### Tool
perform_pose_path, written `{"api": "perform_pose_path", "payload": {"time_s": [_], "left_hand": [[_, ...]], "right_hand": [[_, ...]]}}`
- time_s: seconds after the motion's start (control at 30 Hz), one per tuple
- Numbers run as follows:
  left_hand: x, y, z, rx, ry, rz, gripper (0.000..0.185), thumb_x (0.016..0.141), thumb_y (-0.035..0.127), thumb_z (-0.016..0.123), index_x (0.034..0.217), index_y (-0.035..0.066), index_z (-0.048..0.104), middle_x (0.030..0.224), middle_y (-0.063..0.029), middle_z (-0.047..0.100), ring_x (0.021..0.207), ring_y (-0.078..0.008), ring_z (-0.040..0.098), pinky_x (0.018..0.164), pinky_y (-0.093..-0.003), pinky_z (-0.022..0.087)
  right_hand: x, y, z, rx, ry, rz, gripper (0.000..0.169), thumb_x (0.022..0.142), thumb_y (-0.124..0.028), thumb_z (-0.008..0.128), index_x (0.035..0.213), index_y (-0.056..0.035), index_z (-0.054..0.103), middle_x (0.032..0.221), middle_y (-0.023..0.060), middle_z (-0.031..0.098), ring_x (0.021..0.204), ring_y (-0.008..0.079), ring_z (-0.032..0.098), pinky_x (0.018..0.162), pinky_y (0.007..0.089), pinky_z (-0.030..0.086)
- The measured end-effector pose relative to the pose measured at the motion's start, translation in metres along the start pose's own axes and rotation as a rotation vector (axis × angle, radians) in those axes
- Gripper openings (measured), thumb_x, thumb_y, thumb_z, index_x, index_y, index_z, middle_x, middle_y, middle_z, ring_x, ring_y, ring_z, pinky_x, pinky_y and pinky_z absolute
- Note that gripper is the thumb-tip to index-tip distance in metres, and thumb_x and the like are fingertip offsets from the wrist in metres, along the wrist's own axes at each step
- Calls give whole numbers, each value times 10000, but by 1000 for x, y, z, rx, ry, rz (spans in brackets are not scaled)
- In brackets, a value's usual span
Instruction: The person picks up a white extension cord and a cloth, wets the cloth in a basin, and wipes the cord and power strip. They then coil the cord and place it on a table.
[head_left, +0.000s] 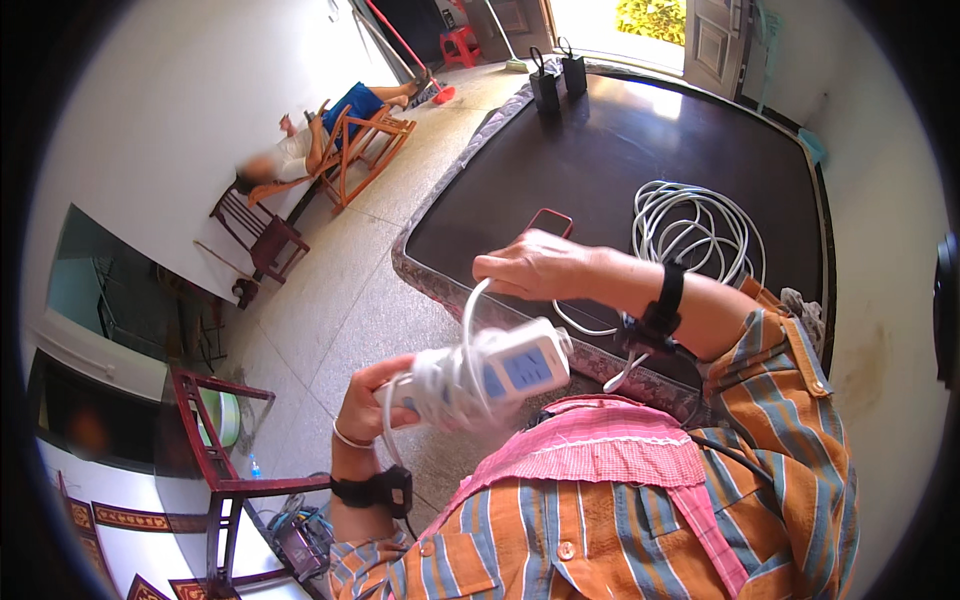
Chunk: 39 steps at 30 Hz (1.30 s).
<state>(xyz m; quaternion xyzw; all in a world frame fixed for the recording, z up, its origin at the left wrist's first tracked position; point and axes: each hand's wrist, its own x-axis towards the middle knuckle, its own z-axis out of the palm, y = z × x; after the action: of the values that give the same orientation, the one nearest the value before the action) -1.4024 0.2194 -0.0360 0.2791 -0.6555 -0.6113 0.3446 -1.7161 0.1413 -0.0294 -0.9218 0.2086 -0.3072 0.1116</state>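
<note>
A white power strip (529, 365) with blue socket faces is in front of my body, tilted up to the right. My left hand (371, 397) grips its left end. White cable (442, 386) is wound around its middle in several turns, blurred. Above it, my right hand (529, 262) pinches the white cord (471, 311) where it rises from the strip. Further cord runs behind my right forearm towards a loose coil of white cable (694, 225) on the dark tabletop (600, 157). Near my right knuckles lies a red-rimmed phone (551, 222).
Two black boxes with looped handles (545, 91) stand at the table's far end. A person (300, 146) reclines in a wooden rocking chair (367, 146) to the left, beside a dark wooden chair (274, 244). A reddish wooden frame (225, 484) stands at lower left. An open door (716, 49) is beyond.
</note>
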Motion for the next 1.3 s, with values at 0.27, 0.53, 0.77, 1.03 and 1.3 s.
{"api": "perform_pose_path", "payload": {"time_s": [0.27, 0.53, 0.77, 1.03, 1.3], "left_hand": [[22, -2, -7, 554, 776, 117, 605, 725, 160, 762, 1242, -12, 500, 989, -131, 654, 772, -203, 652, 636, -299, 535], [-16, -9, 0, 17, 3, -70, 663, 640, 139, 832, 1204, -47, 537, 1062, -125, 642, 971, -193, 616, 873, -317, 480], [19, -8, 26, 184, 616, 216, 646, 711, 167, 783, 1244, -47, 488, 1032, -163, 642, 868, -245, 652, 701, -341, 547], [14, -12, 15, 810, -54, -20, 531, 672, 88, 767, 1161, 17, 573, 1054, -176, 644, 951, -276, 644, 824, -346, 509], [33, 14, 47, -423, 209, 257, 984, 651, 98, 814, 1418, 90, 196, 1089, -204, 597, 897, -270, 646, 659, -334, 574]], "right_hand": [[-19, -77, 26, 32, -440, 300, 134, 822, -155, 529, 878, -56, 459, 681, 119, 559, 593, 306, 603, 552, 414, 489], [-13, -25, -12, -162, -134, -31, 189, 868, -272, 561, 860, -87, 525, 658, 86, 569, 607, 300, 615, 528, 423, 484], [-56, -69, 93, 489, -246, 300, 149, 863, -174, 508, 929, -45, 474, 644, 148, 561, 613, 343, 592, 549, 446, 465], [2, -51, -17, -334, -58, -126, 203, 860, -299, 571, 834, -102, 524, 705, 50, 550, 594, 249, 611, 489, 386, 472], [-37, -28, 66, 62, -169, 152, 202, 843, -215, 550, 992, -78, 549, 691, 83, 599, 608, 245, 623, 577, 392, 512]]}}
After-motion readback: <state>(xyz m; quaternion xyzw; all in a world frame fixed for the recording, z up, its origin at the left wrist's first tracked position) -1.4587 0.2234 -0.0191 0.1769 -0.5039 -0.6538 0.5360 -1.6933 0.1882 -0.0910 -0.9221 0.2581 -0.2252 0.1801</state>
